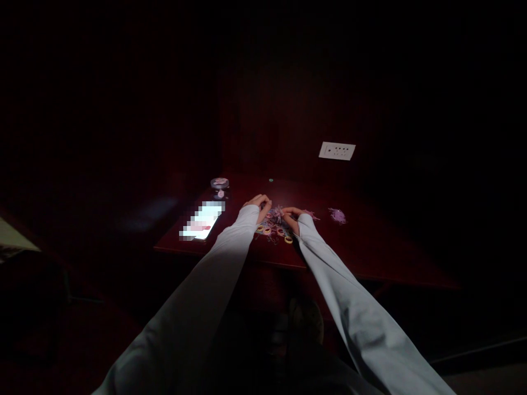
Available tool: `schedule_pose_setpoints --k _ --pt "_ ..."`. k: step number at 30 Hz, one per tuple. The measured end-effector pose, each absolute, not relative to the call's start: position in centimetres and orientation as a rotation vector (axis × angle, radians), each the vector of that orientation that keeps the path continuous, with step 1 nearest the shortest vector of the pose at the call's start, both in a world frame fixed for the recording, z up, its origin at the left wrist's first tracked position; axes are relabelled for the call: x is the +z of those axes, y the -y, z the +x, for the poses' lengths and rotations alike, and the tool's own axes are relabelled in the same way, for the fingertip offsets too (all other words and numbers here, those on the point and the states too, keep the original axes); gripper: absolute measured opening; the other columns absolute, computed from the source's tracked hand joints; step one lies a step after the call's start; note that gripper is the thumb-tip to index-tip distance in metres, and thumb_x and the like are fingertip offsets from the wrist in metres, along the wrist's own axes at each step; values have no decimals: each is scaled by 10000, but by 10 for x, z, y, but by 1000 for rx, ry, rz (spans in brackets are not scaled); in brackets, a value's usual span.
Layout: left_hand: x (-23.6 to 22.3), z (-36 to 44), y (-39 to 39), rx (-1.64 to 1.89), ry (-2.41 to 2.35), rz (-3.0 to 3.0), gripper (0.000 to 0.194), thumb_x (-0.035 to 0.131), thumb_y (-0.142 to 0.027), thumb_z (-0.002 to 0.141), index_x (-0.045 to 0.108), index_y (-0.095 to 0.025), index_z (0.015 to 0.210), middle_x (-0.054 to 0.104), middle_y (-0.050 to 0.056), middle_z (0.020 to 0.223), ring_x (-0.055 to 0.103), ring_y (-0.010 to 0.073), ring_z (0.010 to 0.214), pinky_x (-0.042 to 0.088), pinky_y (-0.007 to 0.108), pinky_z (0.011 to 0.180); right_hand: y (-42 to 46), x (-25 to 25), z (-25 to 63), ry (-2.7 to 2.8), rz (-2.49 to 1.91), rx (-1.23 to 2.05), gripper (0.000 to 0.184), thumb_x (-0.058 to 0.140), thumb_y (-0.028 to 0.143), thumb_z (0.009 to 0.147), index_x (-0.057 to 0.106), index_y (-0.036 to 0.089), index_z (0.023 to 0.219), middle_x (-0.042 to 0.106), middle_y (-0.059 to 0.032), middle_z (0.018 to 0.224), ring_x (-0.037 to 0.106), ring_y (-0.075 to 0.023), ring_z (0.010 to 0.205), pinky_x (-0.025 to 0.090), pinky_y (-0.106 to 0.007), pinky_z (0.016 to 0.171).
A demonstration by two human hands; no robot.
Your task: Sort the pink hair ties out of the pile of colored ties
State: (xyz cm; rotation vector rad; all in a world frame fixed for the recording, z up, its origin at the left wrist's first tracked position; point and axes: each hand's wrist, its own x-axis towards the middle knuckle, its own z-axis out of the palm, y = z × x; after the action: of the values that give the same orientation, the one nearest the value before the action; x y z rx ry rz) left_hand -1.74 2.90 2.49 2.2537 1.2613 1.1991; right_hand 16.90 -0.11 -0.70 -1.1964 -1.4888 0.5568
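My left hand (259, 203) is curled at the far left side of a pile of small coloured elastic hair bands (269, 229). Its fingers bend down and inward, and whatever they may hold is hidden. My right hand (292, 214) comes in from the other side, thumb and fingers pinched at a pale purple tangle of small elastic bands (278, 213). Thicker ring-shaped hair ties, such as a yellow one (289, 240), lie at the pile's near edge. Dim light leaves single bands hard to tell apart.
A lit phone (203, 220) lies left of my hands, with a lidded clear jar (220, 188) behind it. A purple bunch of bands (338, 215) is on the right, a pink bunch (310, 214) beside my right wrist. One green ring (270, 180) sits farther back. The wall has a socket plate (337, 151).
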Motion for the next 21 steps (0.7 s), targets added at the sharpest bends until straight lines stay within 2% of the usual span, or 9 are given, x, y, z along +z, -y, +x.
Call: schedule_pose_setpoints --k 4,8,13,21 --pt "28 -17 -26 1046 -1215 2328 173 582 -360 1003 673 -233 928 696 -6 984 594 152 812 444 278 819 5 -4 166 1340 -1155 704 412 768 573 711 756 192 868 717 -41 730 612 -177 648 481 -312 649" --pt "26 -17 -25 947 -1154 2416 180 640 -407 979 704 -241 1006 712 -2 1049 617 162 884 455 297 881 11 2 165 1285 -1132 796 470 811 623 688 738 200 878 751 -53 773 665 -192 699 515 -316 683" --pt "17 -15 -32 908 -1089 2495 178 625 -366 1000 733 -226 1018 725 38 1045 628 199 980 454 335 943 17 8 164 1286 -1136 800 502 825 645 686 739 192 886 769 -72 789 696 -215 741 542 -328 698" --pt "15 -13 -36 888 -1085 2549 202 558 -293 1030 727 -217 950 708 33 954 621 194 964 442 299 896 17 9 162 1292 -1135 820 513 835 661 648 722 204 853 740 -45 749 660 -187 684 520 -321 686"
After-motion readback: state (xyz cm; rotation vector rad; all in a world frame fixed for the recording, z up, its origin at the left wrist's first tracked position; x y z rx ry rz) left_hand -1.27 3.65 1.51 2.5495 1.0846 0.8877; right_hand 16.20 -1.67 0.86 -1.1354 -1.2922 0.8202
